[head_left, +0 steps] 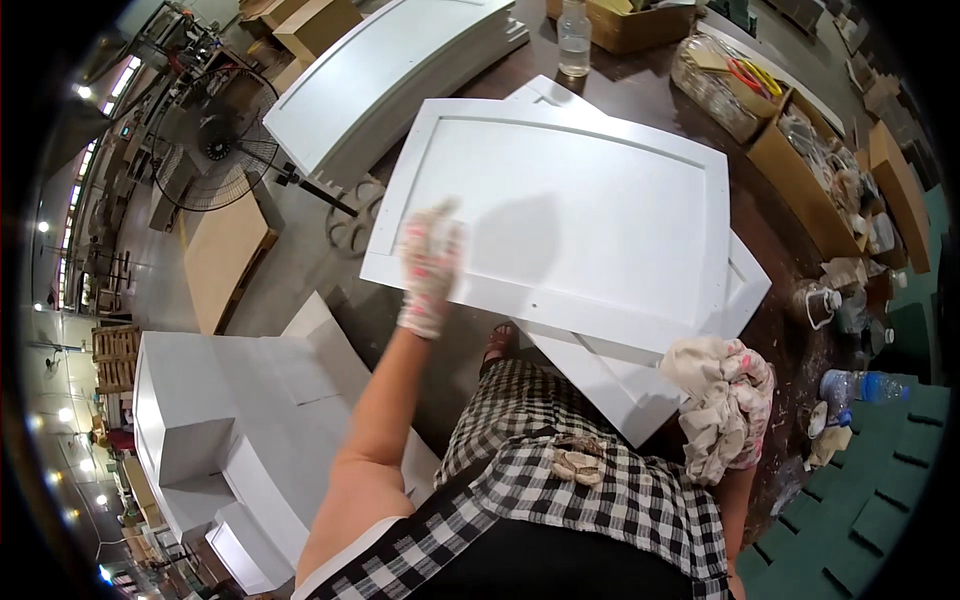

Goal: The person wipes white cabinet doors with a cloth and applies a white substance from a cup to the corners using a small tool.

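A white framed panel (600, 210) with a recessed middle lies before me, across another white panel (745, 285) turned at an angle beneath it. My left hand (430, 265), in a pale glove with pinkish-red marks, is over the left part of the upper panel near its close edge. Motion blurs its fingers, and whether they touch the surface is unclear. At the lower right corner of the panels, my right hand (757, 405) grips a crumpled cream cloth (705, 400). The cloth covers most of that hand.
Curved white panels (400, 70) are stacked at the far left, near a standing fan (215, 140). White cabinet parts (240, 400) stand at left. A clear bottle (574, 40), an open cardboard box (800, 170) and plastic bottles (865, 386) line the brown table's far and right sides.
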The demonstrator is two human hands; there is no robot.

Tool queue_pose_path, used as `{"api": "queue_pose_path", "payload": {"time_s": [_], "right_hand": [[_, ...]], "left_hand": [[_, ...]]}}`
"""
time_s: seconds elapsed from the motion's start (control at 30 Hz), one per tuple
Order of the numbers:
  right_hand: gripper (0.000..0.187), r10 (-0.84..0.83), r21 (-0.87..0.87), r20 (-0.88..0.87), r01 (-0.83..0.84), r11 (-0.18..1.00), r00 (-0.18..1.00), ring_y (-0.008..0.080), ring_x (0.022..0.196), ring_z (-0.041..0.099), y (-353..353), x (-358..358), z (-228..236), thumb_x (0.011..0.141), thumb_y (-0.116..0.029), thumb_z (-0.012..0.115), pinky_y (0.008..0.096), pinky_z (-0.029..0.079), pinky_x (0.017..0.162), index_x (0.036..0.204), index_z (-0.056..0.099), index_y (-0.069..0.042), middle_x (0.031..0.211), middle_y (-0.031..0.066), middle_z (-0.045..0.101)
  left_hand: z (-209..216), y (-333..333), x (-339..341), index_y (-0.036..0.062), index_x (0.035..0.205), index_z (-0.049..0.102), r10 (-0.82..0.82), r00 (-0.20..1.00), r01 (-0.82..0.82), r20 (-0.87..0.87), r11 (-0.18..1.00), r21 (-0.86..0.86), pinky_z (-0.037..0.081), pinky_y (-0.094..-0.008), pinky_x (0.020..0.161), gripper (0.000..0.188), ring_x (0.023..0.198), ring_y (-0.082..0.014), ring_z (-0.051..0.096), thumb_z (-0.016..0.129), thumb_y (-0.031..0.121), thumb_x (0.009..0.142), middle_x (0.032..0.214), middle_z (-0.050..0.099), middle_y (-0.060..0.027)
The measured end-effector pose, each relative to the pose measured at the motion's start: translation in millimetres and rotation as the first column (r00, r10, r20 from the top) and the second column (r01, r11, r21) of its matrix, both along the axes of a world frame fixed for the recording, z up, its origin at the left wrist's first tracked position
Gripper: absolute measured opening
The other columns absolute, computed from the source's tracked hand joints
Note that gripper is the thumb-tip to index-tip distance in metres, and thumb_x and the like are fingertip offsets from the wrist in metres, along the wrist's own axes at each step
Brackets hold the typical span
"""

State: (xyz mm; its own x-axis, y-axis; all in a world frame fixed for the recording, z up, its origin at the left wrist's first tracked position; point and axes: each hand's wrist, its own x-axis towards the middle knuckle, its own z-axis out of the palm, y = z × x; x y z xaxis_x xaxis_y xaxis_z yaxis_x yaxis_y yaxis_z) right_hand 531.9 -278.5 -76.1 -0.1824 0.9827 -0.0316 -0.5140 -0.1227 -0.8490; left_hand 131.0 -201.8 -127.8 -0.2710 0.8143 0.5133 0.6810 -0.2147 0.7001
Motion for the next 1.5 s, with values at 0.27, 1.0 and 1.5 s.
{"api": "queue_pose_path", "payload": {"time_s": [0.27, 1.0, 1.5], "right_hand": [[0.025, 0.066, -0.006, 0.688, -0.085, 0.996, 0.723, 0.0223, 0.115, 0.053, 54.2, -183.4, -17.3, 0.079, -0.001, 0.051, 0.0359, 0.041, 0.101, 0.099, 0.066, -0.003, 0.112, 0.0092, 0.062], [0.023, 0.22, -0.355, 0.852, 0.215, 0.91, 0.475, 0.0156, 0.071, 0.063, -1.6, -107.3, 12.7, 0.071, -0.014, 0.053, 0.0303, 0.05, 0.069, 0.082, 0.069, -0.001, 0.074, 0.0061, 0.067], [0.057, -0.215, -0.222, 0.663, 0.462, 0.859, 0.717, 0.0149, 0.105, 0.056, 24.1, 32.8, 22.3, 0.089, -0.013, 0.061, 0.0286, 0.047, 0.086, 0.14, 0.039, 0.0, 0.126, 0.0085, 0.056]], "left_hand": [[-47.2, 7.7, -213.7, -0.0018, 0.119, 0.055, 0.165, 0.53, 0.065, 0.831, 0.97, -0.234, 0.039, -0.0199, 0.056, 0.03, 0.076, -0.0089, 0.05, 0.049, 0.018, 0.099, 0.093, 0.057, -0.0036], [-53.0, 146.6, -176.6, 0.0012, 0.112, 0.063, 0.014, 0.64, 0.483, 0.768, 0.771, -0.416, 0.045, -0.0221, 0.065, 0.034, 0.073, -0.0067, 0.053, 0.058, 0.029, 0.094, 0.088, 0.062, 0.0012], [32.9, 163.0, -135.1, -0.0002, 0.107, 0.063, -0.016, 0.826, 0.185, 0.563, 0.952, -0.244, 0.046, -0.0234, 0.063, 0.034, 0.072, -0.0084, 0.054, 0.054, 0.031, 0.096, 0.086, 0.062, -0.0013]]}}
